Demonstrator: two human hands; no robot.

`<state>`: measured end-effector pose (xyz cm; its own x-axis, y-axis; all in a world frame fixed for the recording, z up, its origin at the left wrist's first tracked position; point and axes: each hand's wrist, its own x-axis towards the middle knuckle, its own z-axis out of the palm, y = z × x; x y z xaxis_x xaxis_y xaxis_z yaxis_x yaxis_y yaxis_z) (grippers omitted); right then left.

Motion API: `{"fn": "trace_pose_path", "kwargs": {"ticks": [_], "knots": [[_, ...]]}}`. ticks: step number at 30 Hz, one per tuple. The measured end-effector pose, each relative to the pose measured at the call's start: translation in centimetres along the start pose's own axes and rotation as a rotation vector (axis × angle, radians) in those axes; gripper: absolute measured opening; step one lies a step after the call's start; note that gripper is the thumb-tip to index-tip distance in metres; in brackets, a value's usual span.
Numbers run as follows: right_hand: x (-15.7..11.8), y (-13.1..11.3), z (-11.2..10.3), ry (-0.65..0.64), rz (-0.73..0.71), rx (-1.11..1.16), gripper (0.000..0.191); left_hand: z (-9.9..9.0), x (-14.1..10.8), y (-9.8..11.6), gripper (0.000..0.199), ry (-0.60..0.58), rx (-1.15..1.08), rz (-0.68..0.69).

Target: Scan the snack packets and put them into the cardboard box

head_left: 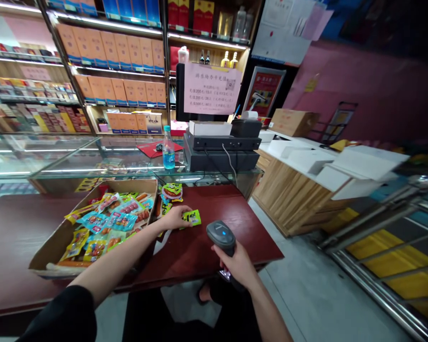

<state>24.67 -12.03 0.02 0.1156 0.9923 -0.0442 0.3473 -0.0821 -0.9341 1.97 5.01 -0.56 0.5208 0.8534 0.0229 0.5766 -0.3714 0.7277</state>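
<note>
My left hand [174, 218] is closed on a small green snack packet [192, 217], held low over the dark red table [217, 204]. Other snack packets [171, 192] lie in a small pile just behind that hand. In my right hand [240, 263] is a grey barcode scanner [221, 235] with a blue light on top, its grip wrapped by my fingers. To the left of my left forearm sits a cardboard box [53, 244] filled with several colourful packets of sausages and other snacks [123, 221].
Behind the table runs a glass counter [128, 164] bearing a blue-capped bottle [169, 149], a black cash drawer [219, 159] and a monitor with a pink sign [211, 90]. Wooden cabinets [288, 199] stand to the right, a metal railing [385, 266] beyond. Shelves of boxed goods [114, 45] line the back.
</note>
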Motion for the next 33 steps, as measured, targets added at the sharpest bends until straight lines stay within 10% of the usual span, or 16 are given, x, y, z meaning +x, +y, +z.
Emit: {"fn": "trace_pose_path", "kwargs": {"ticks": [12,33], "knots": [[0.1,-0.4,1.2,-0.044,-0.014,0.025,0.036,-0.5,-0.3,-0.4,0.067,0.043,-0.668,-0.212],[-0.5,-0.9,1.3,-0.061,0.003,0.015,0.037,-1.2,-0.8,1.0,0.037,0.007,-0.661,-0.242]]}}
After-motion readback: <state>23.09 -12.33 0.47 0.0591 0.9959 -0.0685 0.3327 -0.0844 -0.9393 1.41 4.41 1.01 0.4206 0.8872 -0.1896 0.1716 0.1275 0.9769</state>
